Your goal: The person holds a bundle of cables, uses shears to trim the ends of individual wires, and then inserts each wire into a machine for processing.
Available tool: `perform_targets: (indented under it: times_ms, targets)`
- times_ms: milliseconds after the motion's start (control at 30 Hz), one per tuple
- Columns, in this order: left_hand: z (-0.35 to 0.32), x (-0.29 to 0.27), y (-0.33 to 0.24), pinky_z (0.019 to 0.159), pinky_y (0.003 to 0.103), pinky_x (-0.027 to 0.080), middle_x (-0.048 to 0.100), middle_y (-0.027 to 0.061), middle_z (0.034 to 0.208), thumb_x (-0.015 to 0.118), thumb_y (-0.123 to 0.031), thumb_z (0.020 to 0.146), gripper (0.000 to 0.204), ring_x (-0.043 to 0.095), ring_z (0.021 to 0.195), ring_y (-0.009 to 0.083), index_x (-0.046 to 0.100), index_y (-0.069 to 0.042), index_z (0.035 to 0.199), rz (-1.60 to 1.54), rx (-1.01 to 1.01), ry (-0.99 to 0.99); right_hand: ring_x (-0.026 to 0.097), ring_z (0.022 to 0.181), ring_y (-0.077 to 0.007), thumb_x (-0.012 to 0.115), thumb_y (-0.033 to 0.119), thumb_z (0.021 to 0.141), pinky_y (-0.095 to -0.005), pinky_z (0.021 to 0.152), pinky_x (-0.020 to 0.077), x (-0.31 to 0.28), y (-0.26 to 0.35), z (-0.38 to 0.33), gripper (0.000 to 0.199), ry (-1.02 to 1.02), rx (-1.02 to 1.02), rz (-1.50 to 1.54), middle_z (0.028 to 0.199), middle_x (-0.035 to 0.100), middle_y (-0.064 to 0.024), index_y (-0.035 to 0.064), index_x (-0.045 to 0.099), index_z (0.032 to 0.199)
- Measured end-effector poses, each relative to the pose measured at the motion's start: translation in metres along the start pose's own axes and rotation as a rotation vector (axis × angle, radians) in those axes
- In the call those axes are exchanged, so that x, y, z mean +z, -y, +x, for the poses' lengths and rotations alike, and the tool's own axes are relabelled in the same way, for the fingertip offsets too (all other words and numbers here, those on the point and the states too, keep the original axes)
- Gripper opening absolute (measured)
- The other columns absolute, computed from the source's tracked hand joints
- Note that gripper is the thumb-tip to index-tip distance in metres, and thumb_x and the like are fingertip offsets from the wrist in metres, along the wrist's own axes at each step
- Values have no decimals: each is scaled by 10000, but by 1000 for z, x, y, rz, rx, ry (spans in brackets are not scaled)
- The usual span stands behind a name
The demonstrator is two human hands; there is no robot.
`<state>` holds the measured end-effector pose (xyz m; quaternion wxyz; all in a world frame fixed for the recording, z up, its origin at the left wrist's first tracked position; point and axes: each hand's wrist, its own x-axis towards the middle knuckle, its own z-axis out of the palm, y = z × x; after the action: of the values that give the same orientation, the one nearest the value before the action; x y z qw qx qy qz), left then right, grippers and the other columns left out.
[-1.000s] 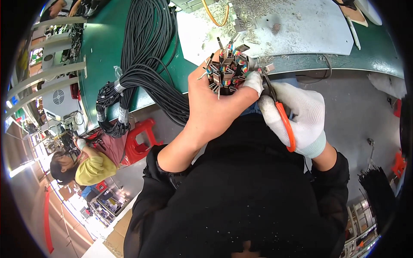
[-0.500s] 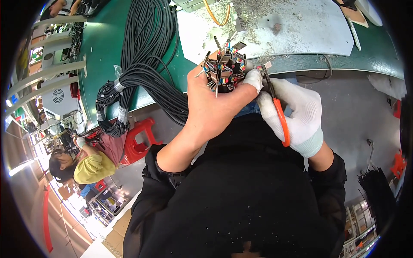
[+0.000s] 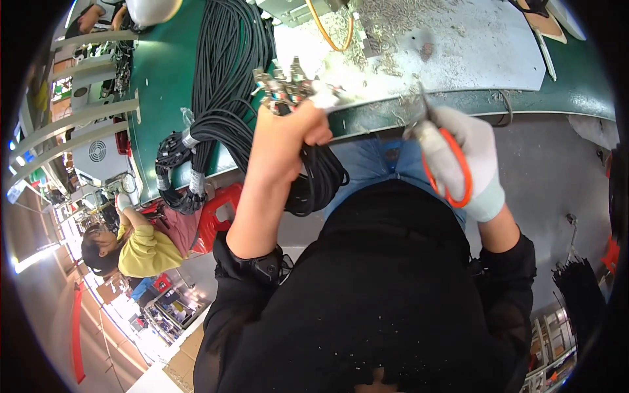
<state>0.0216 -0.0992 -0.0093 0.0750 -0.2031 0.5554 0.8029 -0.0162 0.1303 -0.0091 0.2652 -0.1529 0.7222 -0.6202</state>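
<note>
Evidently, the left hand (image 3: 283,134) grips a connector-ended cable bundle (image 3: 283,93) at the green bench (image 3: 157,72); the gloved right hand (image 3: 468,147) clasps orange-handled snips (image 3: 466,173), apart from it; metal scraps (image 3: 386,69) litter the white board (image 3: 514,73); finished versus remaining ends cannot be told.

red stool (image 3: 211,216) | co-worker (image 3: 139,245) in yellow top (image 3: 152,257) | white case (image 3: 98,173) (round vent (image 3: 97,151))

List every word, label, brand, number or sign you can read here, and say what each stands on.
No text can be read.
Orange-handled cutters: none readable; the blades are blurred.
Held black cables and their metal ends: none readable; the ends are blurred.
Pale box with round grille: any marks are too small.
</note>
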Motion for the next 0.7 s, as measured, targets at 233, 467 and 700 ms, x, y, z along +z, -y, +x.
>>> perform_targets:
  times_ms: [233,467,700]
  targets:
    - [58,0,-21,513,260,401,506,11,643,624,-70,815,94,435,504,87,551,-16,836,-61,-107,94,526,428,-129,578,214,862,-256,422,401,-25,-3,77,234,0,1,1,560,551,-78,18,575,735]
    - [89,0,-25,503,259,410,535,25,660,659,-86,796,135,447,496,89,559,-12,848,135,-20,201,520,453,-94,559,209,864,-226,400,390,-24,-10,122,210,102,-283,-121,556,499,-31,24,561,764]
    - [88,8,-28,470,221,387,546,22,648,696,-108,766,177,457,486,83,569,-7,838,326,68,172,532,496,-85,600,228,838,-226,406,389,-23,-4,127,231,131,-59,165,570,508,-36,20,552,750]
